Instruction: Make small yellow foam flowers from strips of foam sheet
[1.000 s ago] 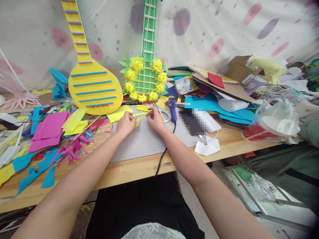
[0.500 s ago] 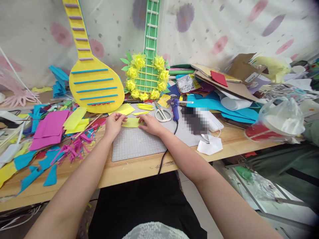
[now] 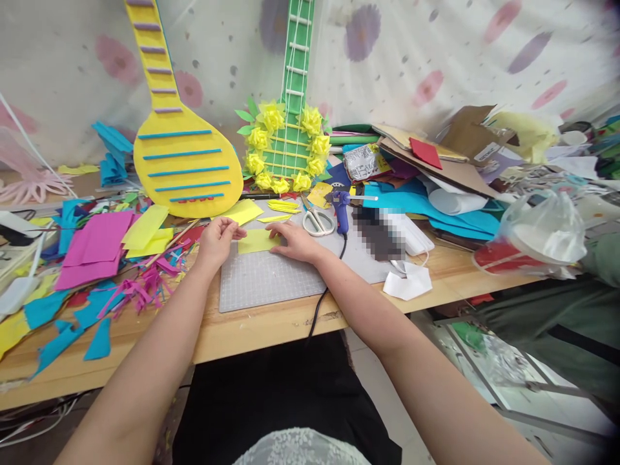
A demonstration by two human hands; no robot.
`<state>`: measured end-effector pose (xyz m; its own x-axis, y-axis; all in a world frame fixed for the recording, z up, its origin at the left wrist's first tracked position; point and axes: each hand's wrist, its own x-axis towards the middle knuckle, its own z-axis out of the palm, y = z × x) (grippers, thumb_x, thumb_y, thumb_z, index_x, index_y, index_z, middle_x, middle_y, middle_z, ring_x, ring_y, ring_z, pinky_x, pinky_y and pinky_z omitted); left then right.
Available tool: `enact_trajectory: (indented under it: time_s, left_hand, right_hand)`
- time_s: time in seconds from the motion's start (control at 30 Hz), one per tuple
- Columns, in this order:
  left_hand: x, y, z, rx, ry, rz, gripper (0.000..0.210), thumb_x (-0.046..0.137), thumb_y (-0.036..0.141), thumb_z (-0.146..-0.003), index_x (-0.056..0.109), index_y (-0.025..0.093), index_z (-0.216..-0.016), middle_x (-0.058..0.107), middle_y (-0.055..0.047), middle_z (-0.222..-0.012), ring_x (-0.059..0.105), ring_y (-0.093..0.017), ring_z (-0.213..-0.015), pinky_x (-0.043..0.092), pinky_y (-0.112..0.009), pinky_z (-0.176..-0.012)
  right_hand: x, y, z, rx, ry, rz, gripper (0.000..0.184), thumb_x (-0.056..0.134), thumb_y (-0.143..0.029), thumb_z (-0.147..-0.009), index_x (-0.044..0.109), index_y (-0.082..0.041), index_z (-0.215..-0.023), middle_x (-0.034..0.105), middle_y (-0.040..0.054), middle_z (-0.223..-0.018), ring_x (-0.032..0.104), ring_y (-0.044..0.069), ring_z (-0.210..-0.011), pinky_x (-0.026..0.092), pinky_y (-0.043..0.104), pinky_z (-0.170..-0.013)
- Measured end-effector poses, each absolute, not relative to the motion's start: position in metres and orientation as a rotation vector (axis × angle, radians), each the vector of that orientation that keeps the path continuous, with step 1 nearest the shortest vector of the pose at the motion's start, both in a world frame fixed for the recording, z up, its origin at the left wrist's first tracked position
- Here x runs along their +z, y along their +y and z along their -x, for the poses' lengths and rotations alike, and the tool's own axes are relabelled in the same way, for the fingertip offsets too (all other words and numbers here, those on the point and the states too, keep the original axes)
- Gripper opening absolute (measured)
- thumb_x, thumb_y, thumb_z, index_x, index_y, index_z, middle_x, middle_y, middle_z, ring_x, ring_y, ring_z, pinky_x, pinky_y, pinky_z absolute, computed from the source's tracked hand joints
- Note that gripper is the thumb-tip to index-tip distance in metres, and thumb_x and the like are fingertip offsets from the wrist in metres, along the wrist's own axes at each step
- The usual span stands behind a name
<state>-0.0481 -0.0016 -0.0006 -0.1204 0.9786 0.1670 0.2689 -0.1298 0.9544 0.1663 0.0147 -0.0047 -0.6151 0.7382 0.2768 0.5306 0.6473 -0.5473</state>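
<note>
A small rectangle of yellow crepe paper (image 3: 252,241) lies flat on the grey cutting mat (image 3: 266,281). At its left end, my left hand (image 3: 217,243) has thumb and fingers pinched together by the paper's upper corner; whatever they hold is hidden. My right hand (image 3: 296,242) rests its outstretched fingertips on the paper's right end. Just behind are thin folded yellow strips (image 3: 283,206) and another yellow sheet (image 3: 245,212). White-handled scissors (image 3: 318,223) and a purple glue gun (image 3: 341,213) lie right of the strips.
A yellow paper instrument (image 3: 186,165) and a green one (image 3: 290,152) ringed with yellow flowers lean at the back. Magenta sheets (image 3: 97,248) and blue scraps (image 3: 99,339) crowd the left. Cardboard (image 3: 426,155) piles up right, near a bagged red bucket (image 3: 513,255). A black cord (image 3: 320,307) crosses the mat.
The yellow paper now lies flatter, its left edge showing clear of my left fingers. My left hand has shifted slightly and curled more; my right hand stays on the paper.
</note>
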Motion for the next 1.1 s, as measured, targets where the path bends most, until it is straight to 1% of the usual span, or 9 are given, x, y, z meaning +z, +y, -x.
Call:
enact_trajectory:
  time_s: [0.2,0.4,0.47,0.53,0.63,0.73,0.83,1.0,1.1]
  left_hand:
    - [-0.001,-0.001,0.048,1.296,1.696,-1.613,0.017,0.032,0.033,-0.091,0.035,0.023,-0.077,0.056,0.003,-0.063,0.055,-0.01,-0.06,0.047,-0.022,-0.068]
    - [-0.001,-0.004,0.052,1.198,1.738,-1.68,0.034,0.024,0.042,-0.09,0.042,0.022,-0.069,0.056,0.001,-0.062,0.054,-0.012,-0.062,0.046,-0.024,-0.071]
    - [0.002,-0.007,0.052,1.213,1.656,-1.757,0.029,0.032,0.042,-0.087,0.047,0.022,-0.073,0.061,-0.002,-0.075,0.059,-0.014,-0.075,0.046,-0.027,-0.079]
    - [0.006,-0.01,0.052,1.18,1.487,-1.89,0.019,0.048,0.039,-0.078,0.048,0.021,-0.083,0.063,-0.004,-0.095,0.058,-0.016,-0.095,0.044,-0.03,-0.089]
    - [0.009,-0.014,0.052,0.955,1.292,-2.078,0.035,0.059,0.029,-0.065,0.047,0.021,-0.097,0.058,-0.007,-0.112,0.053,-0.02,-0.111,0.039,-0.035,-0.098]
    - [0.009,-0.016,0.053,0.738,1.351,-2.167,0.04,0.056,0.022,-0.063,0.048,0.021,-0.102,0.057,-0.007,-0.114,0.052,-0.021,-0.111,0.037,-0.038,-0.1]
    - [0.007,-0.015,0.055,0.678,1.41,-2.178,0.041,0.057,0.022,-0.063,0.05,0.021,-0.104,0.058,-0.007,-0.115,0.052,-0.022,-0.112,0.038,-0.038,-0.099]
    - [0.003,-0.015,0.052,0.708,1.475,-2.15,0.039,0.061,0.027,-0.065,0.051,0.022,-0.103,0.06,-0.006,-0.114,0.053,-0.023,-0.111,0.039,-0.037,-0.097]
    - [0.0,-0.013,0.047,0.815,1.597,-2.015,0.026,0.06,0.027,-0.068,0.054,0.022,-0.093,0.065,-0.004,-0.099,0.06,-0.021,-0.096,0.044,-0.036,-0.088]
  right_hand:
    - [-0.007,0.014,-0.162,0.485,-2.377,1.071,0.036,0.058,-0.02,-0.079,0.053,-0.019,-0.114,0.065,0.0048,-0.097,0.051,0.02,-0.096,0.039,0.033,-0.085]
    - [-0.009,0.015,-0.162,0.505,-2.325,1.078,0.034,0.055,-0.018,-0.079,0.054,-0.02,-0.113,0.066,0.004,-0.092,0.052,0.019,-0.095,0.04,0.032,-0.083]
    - [-0.01,0.017,-0.163,0.552,-2.276,1.08,0.033,0.054,-0.017,-0.079,0.054,-0.021,-0.112,0.066,0.0029,-0.09,0.053,0.018,-0.092,0.041,0.031,-0.081]
    - [-0.012,0.018,-0.165,0.599,-2.222,1.093,0.033,0.053,-0.015,-0.079,0.054,-0.021,-0.111,0.065,0.0022,-0.087,0.054,0.017,-0.087,0.041,0.03,-0.08]
    - [-0.012,0.019,-0.168,0.637,-2.177,1.1,0.034,0.053,-0.014,-0.078,0.054,-0.021,-0.111,0.065,0.0022,-0.086,0.055,0.016,-0.085,0.041,0.03,-0.079]
    - [-0.009,0.018,-0.17,0.675,-2.232,1.032,0.04,0.063,-0.023,-0.075,0.054,-0.021,-0.114,0.065,0.0032,-0.093,0.054,0.017,-0.091,0.041,0.031,-0.083]
    - [-0.009,0.017,-0.168,0.67,-2.306,0.99,0.048,0.07,-0.025,-0.069,0.054,-0.02,-0.114,0.064,0.0052,-0.097,0.052,0.019,-0.096,0.04,0.033,-0.086]
    - [-0.014,0.02,-0.165,0.661,-2.202,1.099,0.036,0.058,-0.013,-0.074,0.055,-0.018,-0.11,0.064,0.0032,-0.087,0.054,0.016,-0.086,0.042,0.031,-0.081]
    - [-0.015,0.022,-0.165,0.776,-2.106,1.104,0.031,0.056,-0.016,-0.077,0.054,-0.019,-0.108,0.063,0.0012,-0.083,0.056,0.013,-0.079,0.043,0.028,-0.076]
